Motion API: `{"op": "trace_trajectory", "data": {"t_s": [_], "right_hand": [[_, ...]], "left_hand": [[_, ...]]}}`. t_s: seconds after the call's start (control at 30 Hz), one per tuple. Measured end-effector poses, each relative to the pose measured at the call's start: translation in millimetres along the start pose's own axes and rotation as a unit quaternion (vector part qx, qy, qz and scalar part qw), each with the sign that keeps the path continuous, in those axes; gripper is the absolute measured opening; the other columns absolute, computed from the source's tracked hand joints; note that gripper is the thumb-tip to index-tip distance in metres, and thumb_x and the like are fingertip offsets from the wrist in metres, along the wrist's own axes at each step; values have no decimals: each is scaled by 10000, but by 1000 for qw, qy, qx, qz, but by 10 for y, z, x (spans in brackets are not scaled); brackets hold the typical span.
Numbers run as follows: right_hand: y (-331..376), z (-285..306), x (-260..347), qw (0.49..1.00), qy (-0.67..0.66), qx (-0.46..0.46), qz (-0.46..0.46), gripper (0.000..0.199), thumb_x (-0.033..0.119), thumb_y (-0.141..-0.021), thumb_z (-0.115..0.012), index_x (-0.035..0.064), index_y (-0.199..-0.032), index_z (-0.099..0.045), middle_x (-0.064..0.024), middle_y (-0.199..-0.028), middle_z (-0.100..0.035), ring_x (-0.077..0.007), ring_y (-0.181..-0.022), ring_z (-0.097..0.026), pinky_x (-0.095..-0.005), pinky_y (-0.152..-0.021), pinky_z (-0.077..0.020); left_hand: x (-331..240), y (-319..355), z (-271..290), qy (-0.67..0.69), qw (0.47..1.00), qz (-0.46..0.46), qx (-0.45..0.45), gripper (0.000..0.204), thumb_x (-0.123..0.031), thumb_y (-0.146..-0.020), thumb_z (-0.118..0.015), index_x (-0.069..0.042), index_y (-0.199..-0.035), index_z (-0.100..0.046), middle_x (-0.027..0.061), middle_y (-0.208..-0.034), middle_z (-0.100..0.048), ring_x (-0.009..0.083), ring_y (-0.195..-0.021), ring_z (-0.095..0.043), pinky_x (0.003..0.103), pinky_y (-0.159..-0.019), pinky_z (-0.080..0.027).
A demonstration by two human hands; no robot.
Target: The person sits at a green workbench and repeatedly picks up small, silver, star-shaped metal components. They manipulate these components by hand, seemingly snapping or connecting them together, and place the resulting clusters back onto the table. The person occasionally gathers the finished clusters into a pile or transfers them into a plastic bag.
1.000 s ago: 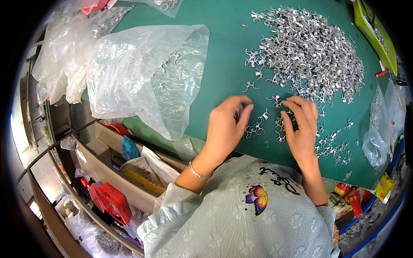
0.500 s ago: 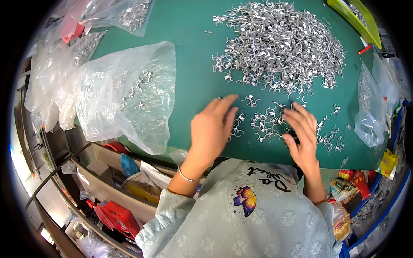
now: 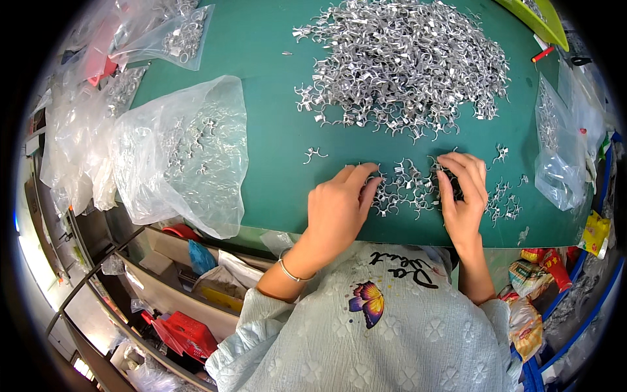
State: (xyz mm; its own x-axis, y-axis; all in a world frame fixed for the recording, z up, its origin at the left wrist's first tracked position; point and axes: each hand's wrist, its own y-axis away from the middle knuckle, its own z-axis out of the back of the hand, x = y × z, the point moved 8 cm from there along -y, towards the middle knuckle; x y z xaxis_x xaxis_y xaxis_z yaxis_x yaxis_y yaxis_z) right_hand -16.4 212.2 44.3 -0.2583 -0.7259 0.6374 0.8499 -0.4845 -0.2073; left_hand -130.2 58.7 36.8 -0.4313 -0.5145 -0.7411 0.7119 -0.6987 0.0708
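My left hand (image 3: 343, 201) is at the left side of a small cluster of silver metal pieces (image 3: 405, 189), each with thin curved prongs. Its bent fingers and thumb come close together around pieces at the cluster's edge. Across the cluster, my right hand (image 3: 465, 199) curls its fingers and thumb around more of them; several show dark in the gap under its palm. How many pieces each hand has is hidden. Beyond the hands rises a large heap of the same metal pieces (image 3: 405, 65). One separate piece (image 3: 315, 154) lies left of the cluster on the green tabletop (image 3: 277, 140).
A clear plastic bag (image 3: 186, 157) with a few pieces lies at left, near other filled bags (image 3: 186, 42). Scattered pieces (image 3: 503, 202) lie right of my right hand. Another bag (image 3: 555, 150), a red pen (image 3: 542, 54) and a lime-green tray (image 3: 545, 26) are along the right side.
My left hand has moved right and slightly nearer to me, its fingers drawing in beside the cluster. The cluster is more compact, and my right hand's fingers have curled in. The view has shifted slightly.
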Motion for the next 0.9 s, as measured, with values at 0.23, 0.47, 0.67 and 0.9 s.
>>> {"op": "trace_trajectory", "data": {"t_s": [0.23,0.47,0.67,0.9], "right_hand": [[-65,-167,98,999,38,31,-5,158,105,-747,-744,64,-877,-664,-38,-927,-601,-248,-888,-512,-363,-789,-335],[91,-83,-189,941,-287,32,-176,80,14,-827,-678,26,-906,-671,-12,-833,-641,-116,-710,-522,-262,-659,-386],[294,-215,-129,788,-523,125,-300,126,1,-891,-627,-19,-1010,-661,-22,-923,-666,-73,-856,-605,-203,-755,-475],[349,-91,-112,859,-439,99,-243,136,-29,-874,-636,-5,-1003,-674,0,-849,-630,-42,-759,-535,-199,-671,-431]], "left_hand": [[-193,76,-288,-34,995,-43,80,245,-163,-819,-708,-95,-1051,-667,81,-746,-632,246,-534,-582,353,-503,-465],[-132,88,-228,123,991,3,48,275,-74,-807,-722,-79,-1077,-672,42,-710,-606,113,-520,-500,272,-502,-418],[-183,63,-338,306,941,95,109,262,-38,-802,-730,-42,-1058,-671,-37,-689,-552,28,-622,-445,203,-578,-377],[-235,105,-383,348,924,112,107,244,-46,-800,-741,-38,-1035,-673,-59,-669,-520,19,-639,-439,193,-592,-373]]}}
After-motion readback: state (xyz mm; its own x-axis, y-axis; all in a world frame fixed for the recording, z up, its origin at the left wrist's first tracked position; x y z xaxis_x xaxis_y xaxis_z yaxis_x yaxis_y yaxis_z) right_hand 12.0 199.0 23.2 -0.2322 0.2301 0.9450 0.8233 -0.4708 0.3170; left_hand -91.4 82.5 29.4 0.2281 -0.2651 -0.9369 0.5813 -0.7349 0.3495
